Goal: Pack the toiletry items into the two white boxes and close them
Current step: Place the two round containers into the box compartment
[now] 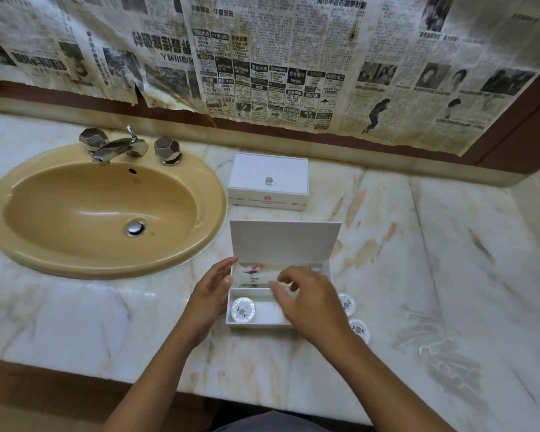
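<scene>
Open white box (293, 241), rectangular, lid upright, on veined marble counter (418, 275): one round disc packet (242, 310) inside. Left hand (211, 294) relaxed against its side; right hand (306, 299) pinching clear wrapper (276, 283) above. Closed white box (267, 181) behind.

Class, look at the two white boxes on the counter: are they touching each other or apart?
Apart. The head view shows bare marble between the closed box and the raised lid of the open box.

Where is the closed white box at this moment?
The closed white box sits on the marble counter, right of the sink and behind the open box, near the newspaper-covered wall.
</scene>
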`<state>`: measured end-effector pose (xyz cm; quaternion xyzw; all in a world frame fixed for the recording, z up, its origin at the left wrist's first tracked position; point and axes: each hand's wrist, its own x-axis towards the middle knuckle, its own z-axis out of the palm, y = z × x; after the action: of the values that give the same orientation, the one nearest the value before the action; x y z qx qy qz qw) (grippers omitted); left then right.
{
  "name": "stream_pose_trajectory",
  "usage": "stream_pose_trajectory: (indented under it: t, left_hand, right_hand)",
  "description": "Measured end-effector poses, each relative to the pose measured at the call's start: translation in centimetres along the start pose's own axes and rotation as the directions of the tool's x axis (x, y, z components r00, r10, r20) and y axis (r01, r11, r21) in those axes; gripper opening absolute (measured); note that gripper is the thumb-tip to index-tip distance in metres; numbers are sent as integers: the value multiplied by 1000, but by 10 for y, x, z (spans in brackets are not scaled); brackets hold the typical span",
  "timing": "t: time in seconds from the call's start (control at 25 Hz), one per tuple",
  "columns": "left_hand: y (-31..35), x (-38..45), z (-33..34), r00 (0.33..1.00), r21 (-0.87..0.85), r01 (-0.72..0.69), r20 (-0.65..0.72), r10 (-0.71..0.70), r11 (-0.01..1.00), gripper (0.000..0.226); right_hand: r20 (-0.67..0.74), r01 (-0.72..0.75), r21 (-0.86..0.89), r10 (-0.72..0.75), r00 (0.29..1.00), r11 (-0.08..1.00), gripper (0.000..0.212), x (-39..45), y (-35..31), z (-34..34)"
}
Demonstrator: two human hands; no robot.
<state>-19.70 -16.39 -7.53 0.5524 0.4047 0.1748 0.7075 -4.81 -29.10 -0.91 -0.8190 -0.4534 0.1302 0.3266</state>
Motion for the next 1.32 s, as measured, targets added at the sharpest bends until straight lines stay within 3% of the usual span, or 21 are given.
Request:
stream_pose_trajectory:
  t: [0.16, 0.32, 0.44, 0.8, 1.12, 1.32]
  left_hand:
    - [1, -1, 0, 1000, 41, 8, -17, -7, 999, 33]
    - [4, -2, 4, 999, 53, 20, -36, -18, 998, 34]
    - [3, -1, 3, 999, 41, 18, -28, -17, 999, 34]
    - [7, -3, 4, 999, 69, 19, -42, -16, 997, 33]
    - [8, -4, 5, 999, 38, 40, -33, -38, 998, 33]
    - [5, -2, 4, 999, 34, 34, -31, -33, 999, 33]
  right_hand:
    - [-180, -133, -13, 128, 975, 991, 12, 1, 45, -39]
    - [-13, -347, -211, 352, 936, 914, 33, -3, 89, -43]
    - [125, -360, -299, 410, 903, 884, 42, -6, 103, -35]
    - [196, -324, -366, 412, 890, 873, 43, -9, 108, -20]
    - [103, -354, -308, 401, 910, 883, 41, -7, 102, -29]
    - [-54, -282, -232, 277, 959, 931, 39, 4, 58, -54]
